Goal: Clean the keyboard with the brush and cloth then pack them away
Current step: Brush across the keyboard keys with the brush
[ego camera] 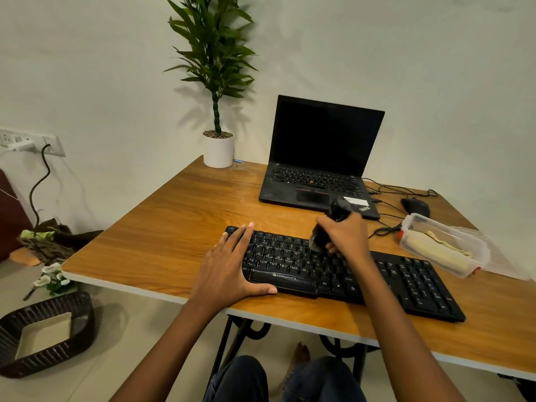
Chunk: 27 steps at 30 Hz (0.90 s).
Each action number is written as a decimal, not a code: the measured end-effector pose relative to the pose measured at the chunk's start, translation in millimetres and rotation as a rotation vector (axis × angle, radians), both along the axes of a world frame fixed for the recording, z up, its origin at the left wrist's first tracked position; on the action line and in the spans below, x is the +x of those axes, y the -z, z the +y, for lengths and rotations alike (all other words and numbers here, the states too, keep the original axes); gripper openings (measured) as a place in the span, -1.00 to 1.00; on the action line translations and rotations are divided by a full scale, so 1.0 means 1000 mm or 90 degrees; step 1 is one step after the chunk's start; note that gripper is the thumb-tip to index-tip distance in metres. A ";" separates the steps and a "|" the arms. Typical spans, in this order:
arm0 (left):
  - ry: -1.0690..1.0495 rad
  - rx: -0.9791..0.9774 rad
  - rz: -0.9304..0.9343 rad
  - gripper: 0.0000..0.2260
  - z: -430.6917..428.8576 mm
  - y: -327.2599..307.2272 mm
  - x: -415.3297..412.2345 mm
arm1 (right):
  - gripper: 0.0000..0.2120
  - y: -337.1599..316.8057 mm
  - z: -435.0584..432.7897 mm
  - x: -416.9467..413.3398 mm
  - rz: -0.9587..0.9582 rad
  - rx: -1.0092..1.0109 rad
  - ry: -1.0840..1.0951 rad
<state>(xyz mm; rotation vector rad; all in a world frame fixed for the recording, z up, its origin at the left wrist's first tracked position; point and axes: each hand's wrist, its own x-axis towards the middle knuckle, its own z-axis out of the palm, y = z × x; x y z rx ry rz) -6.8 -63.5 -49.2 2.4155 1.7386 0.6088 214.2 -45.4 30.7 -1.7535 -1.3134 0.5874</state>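
Observation:
A black keyboard (pixel 406 280) lies along the front of the wooden table (pixel 174 227). My left hand (pixel 232 268) rests flat on its left end, fingers spread, thumb along the front edge. My right hand (pixel 345 236) is closed around a dark brush (pixel 319 239), whose bristles touch the keys near the upper middle rows; the handle sticks up past my fist. A clear plastic box (pixel 443 245) to the right holds a rolled beige cloth (pixel 435 250); its lid lies beside it.
An open black laptop (pixel 319 158) stands behind the keyboard, with a black mouse (pixel 416 207) and cables to its right. A potted plant (pixel 218 149) sits at the far left corner. On the floor left are a wicker basket (pixel 43 335) and white flowers.

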 end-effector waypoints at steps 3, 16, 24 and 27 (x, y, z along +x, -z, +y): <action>-0.004 0.006 -0.004 0.21 0.000 0.000 0.000 | -0.79 0.022 -0.007 -0.015 -0.035 0.006 0.015; 0.009 0.008 -0.026 0.21 -0.001 0.001 0.000 | -0.81 0.025 -0.045 -0.028 -0.048 -0.062 -0.023; 0.005 0.010 -0.009 0.19 -0.002 -0.002 0.000 | -0.82 0.015 -0.042 -0.019 0.059 0.075 0.074; 0.005 0.006 -0.013 0.19 -0.002 -0.001 0.000 | -0.85 0.026 -0.057 -0.024 0.031 0.028 0.021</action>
